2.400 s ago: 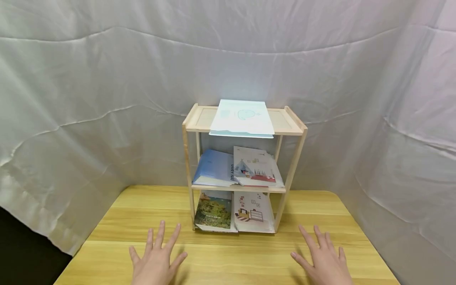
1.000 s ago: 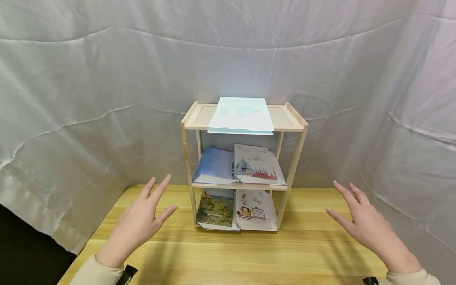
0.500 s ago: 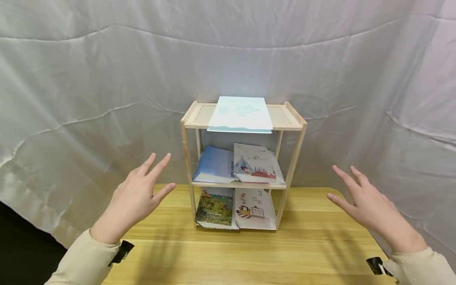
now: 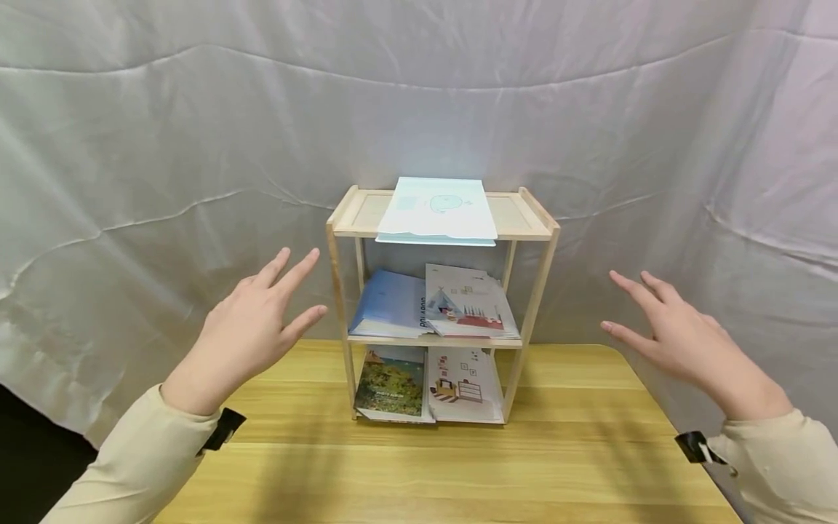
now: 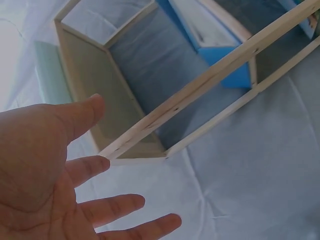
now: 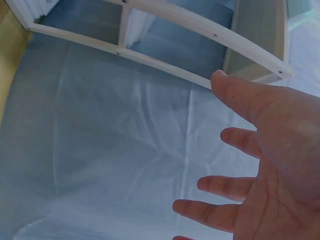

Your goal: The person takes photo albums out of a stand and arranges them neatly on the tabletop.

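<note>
A small three-tier wooden shelf (image 4: 513,217) stands on the table. On its top board lies a white booklet (image 4: 437,212) with a whale-like drawing, its front edge overhanging. The middle tier carries a blue album (image 4: 393,300) and a white album (image 4: 466,300) with a tent picture. Below them are a photo album (image 4: 391,387) with a tree cover and a white album (image 4: 466,387) with a furniture drawing. My left hand (image 4: 244,326) is raised left of the shelf, fingers spread. My right hand (image 4: 687,342) is likewise spread, farther out to the right. Both are bare and hold nothing.
The yellow wood-grain table (image 4: 419,473) reaches beyond both sides of the shelf. A grey-white curtain (image 4: 609,153) hangs close behind it and wraps round both sides. A black area (image 4: 36,451) shows at the lower left.
Both hands have risen from low over the table's front to beside the shelf's upper half, moving forward with the sleeves coming into view. The shelf and its albums stay in place.
</note>
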`<state>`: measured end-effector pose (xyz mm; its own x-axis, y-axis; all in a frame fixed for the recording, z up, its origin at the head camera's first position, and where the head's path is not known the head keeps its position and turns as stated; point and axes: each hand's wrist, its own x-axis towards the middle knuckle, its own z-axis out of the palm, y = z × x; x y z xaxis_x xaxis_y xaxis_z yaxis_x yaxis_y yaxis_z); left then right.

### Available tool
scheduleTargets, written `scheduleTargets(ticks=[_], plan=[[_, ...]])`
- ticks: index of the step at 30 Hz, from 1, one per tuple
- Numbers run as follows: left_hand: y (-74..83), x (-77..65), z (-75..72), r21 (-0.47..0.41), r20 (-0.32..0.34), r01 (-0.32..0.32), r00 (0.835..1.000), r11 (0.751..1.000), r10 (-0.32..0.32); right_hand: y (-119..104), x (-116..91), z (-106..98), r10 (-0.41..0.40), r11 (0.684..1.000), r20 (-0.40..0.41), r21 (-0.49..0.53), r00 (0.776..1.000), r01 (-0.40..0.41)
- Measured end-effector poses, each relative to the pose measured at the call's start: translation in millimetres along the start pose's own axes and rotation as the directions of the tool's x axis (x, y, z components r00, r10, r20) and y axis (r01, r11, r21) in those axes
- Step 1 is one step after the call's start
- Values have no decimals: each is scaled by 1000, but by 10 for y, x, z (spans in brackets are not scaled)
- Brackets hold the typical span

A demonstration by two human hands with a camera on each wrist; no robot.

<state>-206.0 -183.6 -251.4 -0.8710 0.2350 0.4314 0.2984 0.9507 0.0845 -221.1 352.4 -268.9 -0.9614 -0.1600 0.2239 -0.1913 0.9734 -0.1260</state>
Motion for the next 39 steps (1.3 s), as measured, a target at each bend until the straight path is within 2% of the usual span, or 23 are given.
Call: scheduleTargets(ticks=[5,9,13,16,19,25,26,28,32,33,35,39], plan=[[49,101,-154,-23,3,9,1000,1000,-8,15,133,-191,3,1000,-17,23,1000,-2],[84,208,-269,-53,-17,7,1000,999,-8,28,265,-341,-30,999,-64,41,998,32],[87,330,-372,-118,-57,-28,998,993,22,8,430,-496,-64,996,-105,56,992,70],[71,426,-426,-200,-61,-51,997,978,40,-28,546,-613,-72,993,-124,83,990,83],[59,511,-470,-278,-34,-43,999,960,35,-62,643,-730,-61,987,-125,142,990,79],[52,643,-545,-390,61,26,998,920,-3,-141,777,-892,-18,959,-112,279,994,48],[50,662,-556,-429,88,43,996,902,-6,-160,801,-909,-13,952,-110,304,994,46],[48,696,-576,-525,148,81,989,847,-3,-197,852,-938,-6,935,-103,353,995,42],[45,781,-587,-696,246,166,969,698,16,-277,943,-1008,-4,903,-80,429,997,38],[48,799,-586,-719,260,180,966,671,19,-300,967,-1027,-4,898,-72,439,997,35],[58,831,-582,-741,277,199,961,641,21,-351,1017,-1060,-8,891,-61,452,998,35],[99,879,-577,-762,308,229,951,606,28,-466,1124,-1097,-18,877,-45,480,999,37]])
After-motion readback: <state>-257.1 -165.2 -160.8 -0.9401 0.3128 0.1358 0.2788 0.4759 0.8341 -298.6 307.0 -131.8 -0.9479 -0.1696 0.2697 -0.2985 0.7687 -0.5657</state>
